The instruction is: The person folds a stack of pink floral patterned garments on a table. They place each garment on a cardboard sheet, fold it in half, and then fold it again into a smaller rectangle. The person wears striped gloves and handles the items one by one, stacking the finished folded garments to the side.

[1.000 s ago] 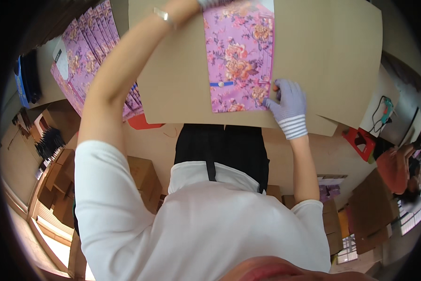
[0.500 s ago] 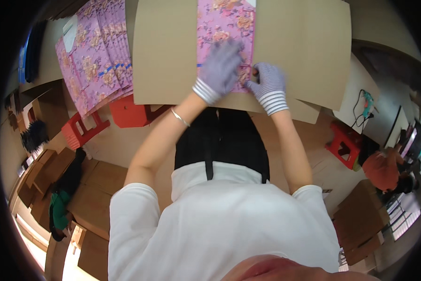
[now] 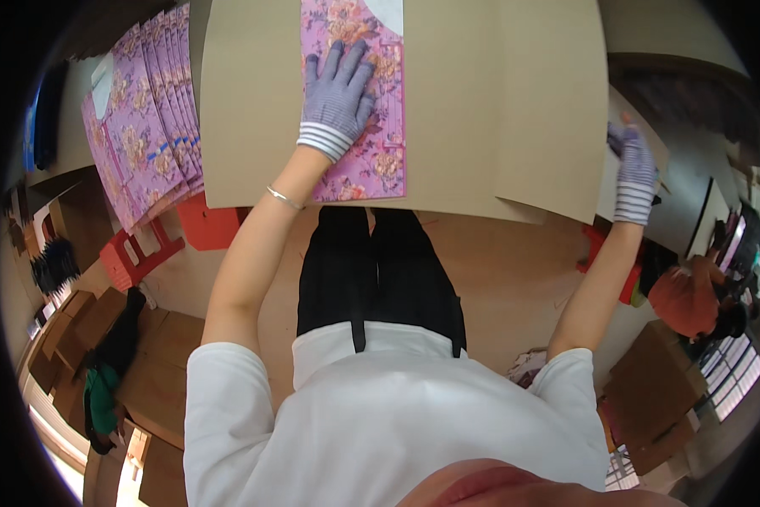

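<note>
My left hand point(image 3: 336, 101), in a grey striped glove, lies flat with fingers spread on a pink floral folded sheet point(image 3: 388, 93). The sheet is long and narrow, with a white curved patch at its far end, and lies on a large tan cardboard sheet point(image 3: 456, 101). My right hand point(image 3: 635, 173), gloved alike, is out past the cardboard's right edge, over a pale work surface. Its fingers look curled and are partly blurred; what they hold, if anything, cannot be made out.
Several similar pink floral pieces point(image 3: 139, 127) overlap in a fanned row at the left, with blue marks. Red stools point(image 3: 207, 224) stand below the table edge. Brown cartons point(image 3: 156, 363) fill the lower left, near a person in green point(image 3: 101, 397). Another person in orange point(image 3: 688, 300) is at right.
My right hand has left the floral sheet and moved right, over where a turquoise tool with a black cord lay. My left hand has flattened on the sheet. The view has shifted slightly.
</note>
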Available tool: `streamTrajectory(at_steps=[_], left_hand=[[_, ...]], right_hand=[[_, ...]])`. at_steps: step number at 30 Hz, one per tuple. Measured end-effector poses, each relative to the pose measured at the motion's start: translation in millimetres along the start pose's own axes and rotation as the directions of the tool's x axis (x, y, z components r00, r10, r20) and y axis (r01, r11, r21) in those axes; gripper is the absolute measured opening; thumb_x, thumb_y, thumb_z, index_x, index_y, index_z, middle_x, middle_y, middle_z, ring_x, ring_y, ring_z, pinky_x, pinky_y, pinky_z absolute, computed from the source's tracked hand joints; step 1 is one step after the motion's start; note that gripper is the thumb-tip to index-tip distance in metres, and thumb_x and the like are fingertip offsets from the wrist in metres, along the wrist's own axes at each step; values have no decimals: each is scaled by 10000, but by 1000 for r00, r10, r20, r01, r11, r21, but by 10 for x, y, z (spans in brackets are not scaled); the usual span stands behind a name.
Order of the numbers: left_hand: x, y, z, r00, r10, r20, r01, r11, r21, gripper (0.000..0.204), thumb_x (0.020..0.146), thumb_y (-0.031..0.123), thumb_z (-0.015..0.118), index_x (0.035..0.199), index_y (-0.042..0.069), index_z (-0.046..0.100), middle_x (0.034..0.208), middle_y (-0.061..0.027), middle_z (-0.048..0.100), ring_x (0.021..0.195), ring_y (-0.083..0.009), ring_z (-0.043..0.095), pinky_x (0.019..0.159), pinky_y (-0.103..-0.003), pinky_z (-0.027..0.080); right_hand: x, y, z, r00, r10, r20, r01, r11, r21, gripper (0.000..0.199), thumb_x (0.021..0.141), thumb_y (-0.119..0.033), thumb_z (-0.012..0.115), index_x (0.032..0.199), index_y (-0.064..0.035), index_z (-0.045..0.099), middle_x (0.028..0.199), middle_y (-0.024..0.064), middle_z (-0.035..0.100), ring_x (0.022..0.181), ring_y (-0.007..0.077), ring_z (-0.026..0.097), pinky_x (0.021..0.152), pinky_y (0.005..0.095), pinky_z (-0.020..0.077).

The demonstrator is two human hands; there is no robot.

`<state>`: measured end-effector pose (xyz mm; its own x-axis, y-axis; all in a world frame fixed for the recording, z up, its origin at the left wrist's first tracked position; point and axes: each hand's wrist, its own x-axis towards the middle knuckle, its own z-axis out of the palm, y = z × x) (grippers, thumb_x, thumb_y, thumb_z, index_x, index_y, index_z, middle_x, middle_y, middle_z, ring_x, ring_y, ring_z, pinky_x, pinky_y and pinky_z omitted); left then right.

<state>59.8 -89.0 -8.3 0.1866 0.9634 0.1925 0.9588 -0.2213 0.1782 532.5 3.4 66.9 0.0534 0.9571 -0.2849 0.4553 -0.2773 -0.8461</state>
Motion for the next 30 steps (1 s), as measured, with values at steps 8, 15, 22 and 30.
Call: streamTrajectory(at_steps=[8,15,22,30], left_hand=[[-12,-10,-19,1000,-1,-1,1,1000,2,461,912,268,547,1330,72,548,1519,-118,400,1416,-381,322,1137,-606,208],[9,-3,-12,999,-6,-32,6,1000,-9,476,871,282,577,1312,106,568,1493,-103,425,1394,-359,353,1129,-611,220],[56,21,-83,999,-3,38,5,998,-55,534,825,252,634,1353,237,554,1510,-123,397,1386,-423,341,1110,-668,196],[69,34,-171,992,-5,130,23,989,-144,534,724,235,668,1254,195,618,1527,-131,376,1392,-439,326,1087,-726,171]], right_hand=[[-480,-920,1781,848,-530,21,530,848,32,715,943,-531,550,1472,-73,404,1463,184,442,1333,325,438,1107,411,358],[-417,-554,2654,802,-594,65,408,464,-787,756,784,-673,634,1393,-237,528,1524,139,383,1405,424,303,1043,645,279],[-431,-560,2746,845,-518,135,388,417,-822,674,765,-619,666,1330,-263,578,1528,81,385,1415,387,271,1004,748,213],[-165,-762,2880,899,-436,49,265,449,-853,627,790,-554,667,1307,-207,598,1511,109,397,1377,374,320,1013,724,235]])
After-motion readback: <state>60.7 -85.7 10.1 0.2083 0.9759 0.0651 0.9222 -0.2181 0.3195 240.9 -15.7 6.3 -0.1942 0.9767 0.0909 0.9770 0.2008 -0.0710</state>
